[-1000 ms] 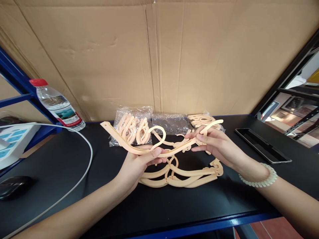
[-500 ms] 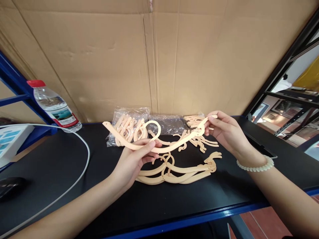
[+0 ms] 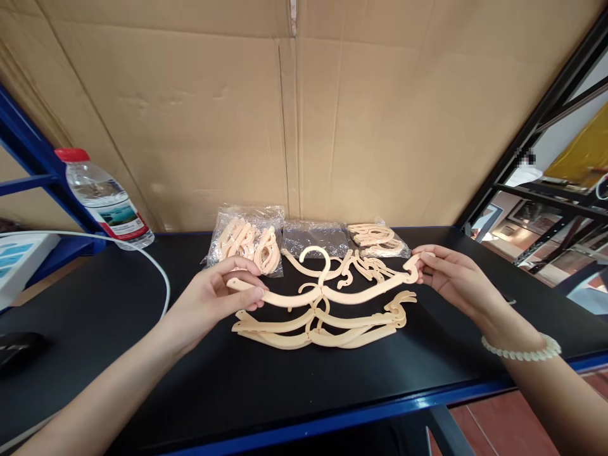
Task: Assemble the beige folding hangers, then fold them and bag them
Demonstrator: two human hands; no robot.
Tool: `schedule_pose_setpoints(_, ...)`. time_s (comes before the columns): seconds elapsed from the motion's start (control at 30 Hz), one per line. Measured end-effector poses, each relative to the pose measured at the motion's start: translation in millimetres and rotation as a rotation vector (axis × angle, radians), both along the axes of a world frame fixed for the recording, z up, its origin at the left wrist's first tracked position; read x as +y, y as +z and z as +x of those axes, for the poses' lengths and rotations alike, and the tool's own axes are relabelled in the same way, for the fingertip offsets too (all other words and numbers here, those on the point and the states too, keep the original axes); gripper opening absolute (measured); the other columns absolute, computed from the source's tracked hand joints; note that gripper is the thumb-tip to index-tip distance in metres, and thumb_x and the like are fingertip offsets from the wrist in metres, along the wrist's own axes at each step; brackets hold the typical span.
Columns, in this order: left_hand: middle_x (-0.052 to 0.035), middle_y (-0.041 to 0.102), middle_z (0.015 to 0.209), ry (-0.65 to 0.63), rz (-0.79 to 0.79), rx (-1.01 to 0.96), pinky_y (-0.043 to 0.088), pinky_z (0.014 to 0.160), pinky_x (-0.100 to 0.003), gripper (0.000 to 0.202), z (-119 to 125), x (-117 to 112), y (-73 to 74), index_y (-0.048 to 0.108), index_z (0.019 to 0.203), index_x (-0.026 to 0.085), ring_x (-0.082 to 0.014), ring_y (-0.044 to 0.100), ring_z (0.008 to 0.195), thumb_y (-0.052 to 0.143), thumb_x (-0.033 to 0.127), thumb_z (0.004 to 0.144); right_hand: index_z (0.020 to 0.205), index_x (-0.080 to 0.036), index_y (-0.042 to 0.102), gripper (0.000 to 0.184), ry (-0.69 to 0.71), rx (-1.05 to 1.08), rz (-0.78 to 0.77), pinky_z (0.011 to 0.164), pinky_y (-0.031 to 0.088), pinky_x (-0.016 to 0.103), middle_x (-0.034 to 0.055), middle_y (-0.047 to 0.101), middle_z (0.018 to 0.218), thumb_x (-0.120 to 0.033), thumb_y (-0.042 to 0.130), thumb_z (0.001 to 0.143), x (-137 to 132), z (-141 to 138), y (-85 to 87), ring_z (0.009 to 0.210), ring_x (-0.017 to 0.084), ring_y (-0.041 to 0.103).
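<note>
A cream plastic folding clothes hanger (image 3: 361, 294) is stretched between my hands, its arms spread and its hook pointing up. My left hand (image 3: 213, 294) grips one arm near the end, thumb in front and fingers behind. At the opposite end, my right hand (image 3: 446, 275) pinches the small curled tip. Just below and nearer to me, a few similar hangers (image 3: 280, 342) lie overlapped on the black desk (image 3: 228, 405). Behind the held hanger are loose folded hanger pieces (image 3: 373, 269), partly hidden by it.
At the back stand clear plastic bags, one with folded hangers (image 3: 237, 240) on the left, another (image 3: 375, 235) on the right. A water bottle (image 3: 111, 202) leans left, near a white cable (image 3: 154, 266) and black mouse (image 3: 21, 351). Cardboard (image 3: 199, 114) walls the rear.
My left hand has slid from the hanger's middle out to its left arm. The hanger has come down and turned so its arms spread level with the hook up. My right hand has lowered slightly.
</note>
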State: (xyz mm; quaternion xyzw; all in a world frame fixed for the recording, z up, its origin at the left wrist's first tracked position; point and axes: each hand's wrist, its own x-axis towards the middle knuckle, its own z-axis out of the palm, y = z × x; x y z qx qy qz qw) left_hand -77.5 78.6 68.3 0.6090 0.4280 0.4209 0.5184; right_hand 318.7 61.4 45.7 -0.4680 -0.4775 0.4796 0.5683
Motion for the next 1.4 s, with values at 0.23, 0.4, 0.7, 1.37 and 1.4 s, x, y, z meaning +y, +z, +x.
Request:
schedule_pose_setpoints(0.23,-0.0009,0.071,0.068,-0.253,0.384,0.564,0.049,0.061,-0.019,0.012,-12,4,-0.1,0.072,0.069,0.02,-0.0139,0.065,0.063,0.073,0.03,0.075,0.082,-0.017,0.068,0.033,0.041,-0.133,-0.131,0.053,0.044,0.027,0.0006,0.057,0.061,-0.044,0.081,0.067,-12,-2,-6.9,0.057,0.013,0.05)
schedule_pose_setpoints(0.4,-0.003,0.071,0.071,-0.304,0.438,0.606,0.048,0.061,-0.02,0.015,-7,3,-1.6,0.073,0.073,0.021,-0.0148,0.064,0.064,0.065,0.031,0.081,0.083,-0.016,0.069,0.04,0.058,-0.257,-0.201,0.046,0.038,0.026,0.0005,0.054,0.059,-0.051,0.08,0.066,-15,0,-11.1,0.053,0.012,0.045)
schedule_pose_setpoints(0.7,-0.0025,0.072,0.077,-0.241,0.447,0.646,0.048,0.066,-0.02,0.015,-5,4,-4.0,0.073,0.077,0.022,-0.0154,0.064,0.069,0.064,0.032,0.081,0.081,-0.022,0.071,0.043,-0.016,-0.758,-0.019,0.064,0.047,0.033,0.0081,0.068,0.091,-0.065,0.066,0.074,-10,5,-8.8,0.075,0.022,0.058)
schedule_pose_setpoints(1.37,-0.0033,0.074,0.08,-0.365,0.44,0.563,0.052,0.07,-0.024,0.016,44,16,21.6,0.073,0.082,0.02,-0.0171,0.067,0.074,0.059,0.029,0.083,0.084,-0.017,0.073,0.02,0.378,-1.459,0.642,0.072,0.039,0.033,0.008,0.067,0.077,-0.023,0.056,0.09,65,-86,20.8,0.081,0.023,0.055)
schedule_pose_setpoints(1.4,-0.0033,0.074,0.079,-0.355,0.421,0.549,0.052,0.069,-0.024,0.016,49,16,22.2,0.073,0.082,0.02,-0.0172,0.067,0.073,0.059,0.029,0.083,0.084,-0.016,0.073,0.018,0.39,-1.533,0.657,0.071,0.037,0.034,0.0085,0.066,0.076,-0.024,0.058,0.088,66,-93,18.7,0.082,0.024,0.053)
